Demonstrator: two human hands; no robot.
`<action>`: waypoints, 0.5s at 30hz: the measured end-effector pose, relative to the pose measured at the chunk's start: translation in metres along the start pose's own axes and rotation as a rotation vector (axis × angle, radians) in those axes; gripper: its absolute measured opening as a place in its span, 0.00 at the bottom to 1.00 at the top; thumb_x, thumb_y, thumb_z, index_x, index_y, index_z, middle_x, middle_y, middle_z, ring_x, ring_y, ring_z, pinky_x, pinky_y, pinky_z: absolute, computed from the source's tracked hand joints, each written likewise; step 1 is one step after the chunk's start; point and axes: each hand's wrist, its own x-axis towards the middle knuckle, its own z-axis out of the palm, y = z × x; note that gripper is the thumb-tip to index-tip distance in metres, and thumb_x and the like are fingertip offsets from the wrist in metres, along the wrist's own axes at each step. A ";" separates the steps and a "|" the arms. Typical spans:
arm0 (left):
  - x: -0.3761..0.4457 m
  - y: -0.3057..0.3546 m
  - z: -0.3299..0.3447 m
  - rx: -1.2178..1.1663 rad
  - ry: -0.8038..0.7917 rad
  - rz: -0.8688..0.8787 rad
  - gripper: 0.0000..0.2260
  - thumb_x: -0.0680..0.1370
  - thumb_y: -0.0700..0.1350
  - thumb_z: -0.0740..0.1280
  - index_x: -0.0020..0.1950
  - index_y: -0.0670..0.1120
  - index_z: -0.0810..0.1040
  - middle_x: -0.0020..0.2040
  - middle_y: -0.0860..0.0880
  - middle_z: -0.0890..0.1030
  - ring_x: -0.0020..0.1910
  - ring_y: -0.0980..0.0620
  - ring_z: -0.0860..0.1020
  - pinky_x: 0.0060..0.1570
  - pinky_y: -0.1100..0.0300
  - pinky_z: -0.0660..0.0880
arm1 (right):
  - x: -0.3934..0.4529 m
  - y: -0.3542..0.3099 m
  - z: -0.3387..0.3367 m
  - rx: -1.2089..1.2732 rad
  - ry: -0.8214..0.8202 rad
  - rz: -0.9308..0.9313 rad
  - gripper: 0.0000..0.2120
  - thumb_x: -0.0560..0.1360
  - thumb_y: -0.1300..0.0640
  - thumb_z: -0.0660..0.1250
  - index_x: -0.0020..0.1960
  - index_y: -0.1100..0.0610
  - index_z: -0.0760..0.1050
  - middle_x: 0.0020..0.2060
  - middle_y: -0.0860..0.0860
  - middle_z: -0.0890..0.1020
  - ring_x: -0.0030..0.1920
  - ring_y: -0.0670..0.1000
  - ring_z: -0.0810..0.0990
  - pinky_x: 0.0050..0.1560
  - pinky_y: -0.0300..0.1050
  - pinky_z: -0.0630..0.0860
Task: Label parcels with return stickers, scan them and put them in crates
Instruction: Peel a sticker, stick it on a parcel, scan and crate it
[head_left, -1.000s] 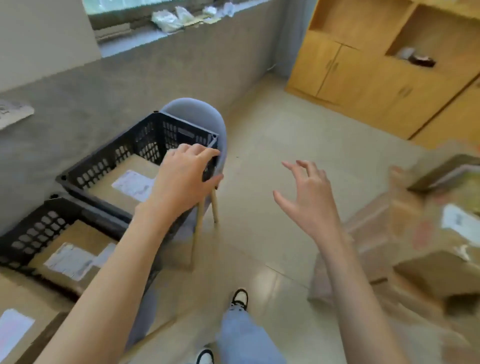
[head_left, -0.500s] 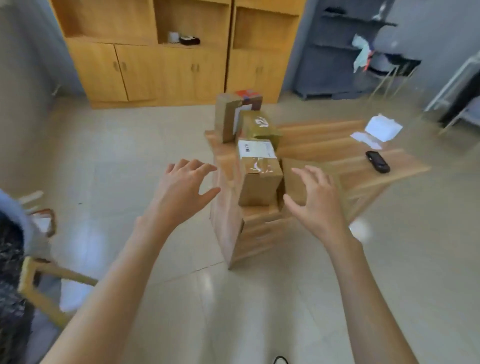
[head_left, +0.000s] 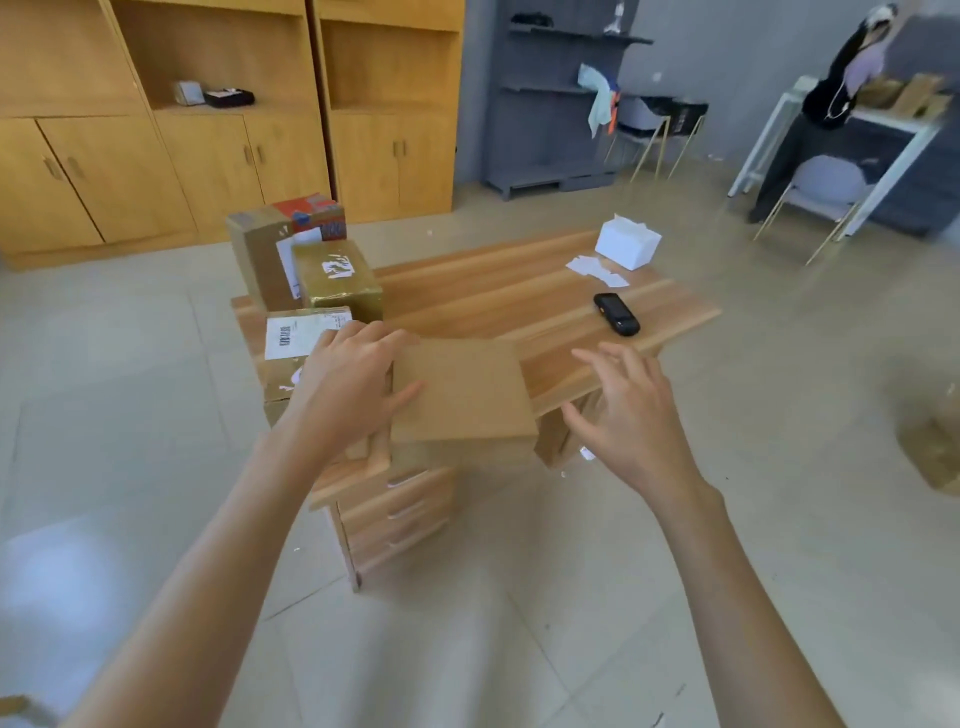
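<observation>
Left hand (head_left: 347, 382) is on the left edge of a flat plain brown cardboard parcel (head_left: 460, 389) — thumb over the top face, fingers (head_left: 363, 338) along the far-left side, so it looks like a grip on the edge rather than a lift. The parcel sits at the near-left end of the wooden tabletop (head_left: 509, 291), its near corner overhanging the edge; likely placed there for easy reach.

Right hand (head_left: 626, 415) hovers just right of the parcel, fingers spread and relaxed, holding nothing. My read: it's coming in to take the opposite edge for a two-handed pick.

Remaining parcels stack at the tabletop's left end, probably a queue: a brown box with a white barcode label (head_left: 296, 348) just left of the left hand, a gold-wrapped box (head_left: 340, 280) behind it, a tall brown carton (head_left: 260, 254) and a red-printed box (head_left: 314, 215) at the back.

Black handheld scanner (head_left: 616, 314) lies well apart on the right side of the tabletop; white paper slips (head_left: 597, 271) and a white box (head_left: 627, 243) beyond it — presumably the sticker supply, contents not visible.

No crates in view.
</observation>
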 end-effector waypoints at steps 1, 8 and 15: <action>0.012 0.011 0.005 -0.006 0.003 0.003 0.20 0.76 0.55 0.68 0.66 0.50 0.76 0.60 0.47 0.79 0.60 0.43 0.73 0.58 0.50 0.66 | 0.007 0.014 -0.004 -0.004 -0.003 -0.005 0.25 0.74 0.52 0.68 0.70 0.52 0.70 0.68 0.53 0.68 0.68 0.56 0.64 0.67 0.46 0.59; 0.080 0.068 0.037 0.001 -0.001 0.037 0.20 0.76 0.57 0.66 0.65 0.50 0.76 0.58 0.49 0.79 0.59 0.44 0.73 0.57 0.51 0.66 | 0.061 0.094 -0.021 -0.033 0.016 -0.042 0.24 0.74 0.52 0.68 0.69 0.52 0.70 0.67 0.53 0.69 0.68 0.56 0.65 0.67 0.47 0.59; 0.150 0.080 0.070 0.062 -0.025 0.041 0.22 0.76 0.57 0.66 0.67 0.49 0.75 0.60 0.46 0.78 0.61 0.42 0.73 0.59 0.48 0.68 | 0.121 0.141 -0.005 -0.034 -0.014 -0.051 0.25 0.74 0.51 0.67 0.71 0.52 0.69 0.67 0.54 0.69 0.69 0.56 0.65 0.68 0.46 0.58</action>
